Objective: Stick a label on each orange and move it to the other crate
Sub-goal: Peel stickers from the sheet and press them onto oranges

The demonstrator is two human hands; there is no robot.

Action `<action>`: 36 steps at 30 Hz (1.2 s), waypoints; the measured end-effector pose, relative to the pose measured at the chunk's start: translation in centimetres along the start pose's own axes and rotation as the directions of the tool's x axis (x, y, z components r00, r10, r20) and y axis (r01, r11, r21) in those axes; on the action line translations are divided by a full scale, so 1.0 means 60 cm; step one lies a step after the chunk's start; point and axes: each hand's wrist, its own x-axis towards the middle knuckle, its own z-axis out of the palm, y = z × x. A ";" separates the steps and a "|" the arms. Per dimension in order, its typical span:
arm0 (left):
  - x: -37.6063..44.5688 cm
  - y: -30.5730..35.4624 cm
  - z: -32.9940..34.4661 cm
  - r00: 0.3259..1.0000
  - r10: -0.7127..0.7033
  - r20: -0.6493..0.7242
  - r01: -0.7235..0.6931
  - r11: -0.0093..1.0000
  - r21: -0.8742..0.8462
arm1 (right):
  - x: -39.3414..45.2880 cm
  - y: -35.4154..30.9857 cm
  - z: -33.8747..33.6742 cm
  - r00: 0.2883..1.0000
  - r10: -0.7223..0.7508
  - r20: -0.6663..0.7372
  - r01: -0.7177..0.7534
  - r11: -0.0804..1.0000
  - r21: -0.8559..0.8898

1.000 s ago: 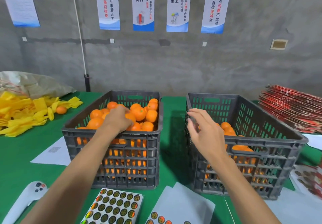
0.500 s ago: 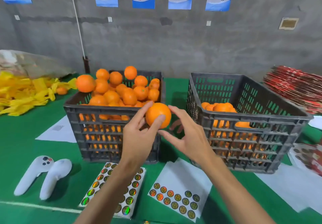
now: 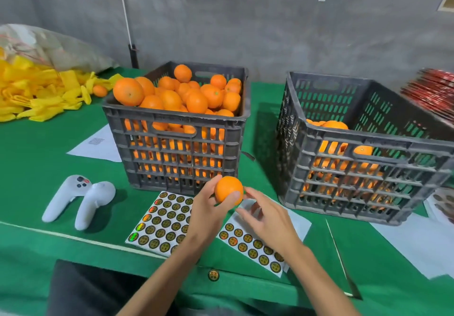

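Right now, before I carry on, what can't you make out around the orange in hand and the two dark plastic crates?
Head view only:
- Round orange gripped by the left hand: any label is hidden on its far side or under fingers.
- Right hand: fingertips behind the orange; a pinched sticker cannot be told.
- Right dark slatted plastic crate: cut by the frame edge.
- Holographic round sticker sheets: print too small.

Fruit-packing workshop, bare concrete wall (image 3: pixel 270 32), orange-filled crates (image 3: pixel 177 148), label sheets (image 3: pixel 162 219)

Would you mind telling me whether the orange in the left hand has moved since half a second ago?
Yes. The round orange has come down from the full black plastic crate's rim to its base, above the sticker sheets.
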 end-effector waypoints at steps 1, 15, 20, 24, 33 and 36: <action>0.001 -0.010 0.000 0.999 -0.035 -0.020 0.035 0.999 -0.023 | -0.005 0.008 0.006 0.999 0.012 0.053 -0.012 1.000 0.009; -0.009 -0.068 0.003 0.978 -0.191 -0.078 0.175 0.967 -0.183 | -0.001 0.021 0.040 0.945 -0.075 0.317 0.088 0.996 -0.026; -0.010 -0.068 0.004 0.980 -0.182 -0.084 0.160 0.963 -0.218 | 0.007 0.021 0.042 0.949 -0.062 0.309 0.068 0.998 -0.008; -0.011 -0.064 0.003 0.978 -0.190 -0.082 0.159 0.944 -0.287 | 0.004 0.025 0.043 0.967 0.001 0.255 -0.010 0.999 0.033; -0.012 -0.071 0.008 0.980 -0.199 -0.025 0.184 0.943 -0.276 | 0.001 0.037 0.029 0.986 0.019 0.168 0.001 0.993 -0.121; -0.011 -0.077 0.008 0.983 -0.185 -0.008 0.177 0.952 -0.251 | 0.008 0.036 0.023 0.962 -0.102 0.254 0.170 0.949 -0.265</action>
